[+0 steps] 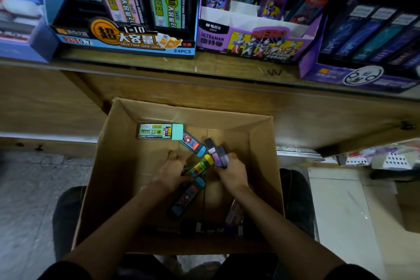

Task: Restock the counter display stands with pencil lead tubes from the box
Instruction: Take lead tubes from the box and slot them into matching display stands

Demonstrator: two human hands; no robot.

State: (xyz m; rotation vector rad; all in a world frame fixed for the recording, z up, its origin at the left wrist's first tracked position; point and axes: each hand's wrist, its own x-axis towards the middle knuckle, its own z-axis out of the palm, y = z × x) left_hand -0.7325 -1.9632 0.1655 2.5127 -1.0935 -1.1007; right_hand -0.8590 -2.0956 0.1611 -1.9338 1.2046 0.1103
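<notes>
Down in the cardboard box [118, 166] at centre frame, the right hand [231, 171] curled its fingers round purple lead tubes [218, 152]; the left hand [171, 171] bent its fingers over a yellow-capped tube [201, 166], grip unclear.

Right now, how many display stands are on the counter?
3: blue stand left, Ultraman stand middle, dark purple stand right; a cut-off blue box far left may be another.
</notes>
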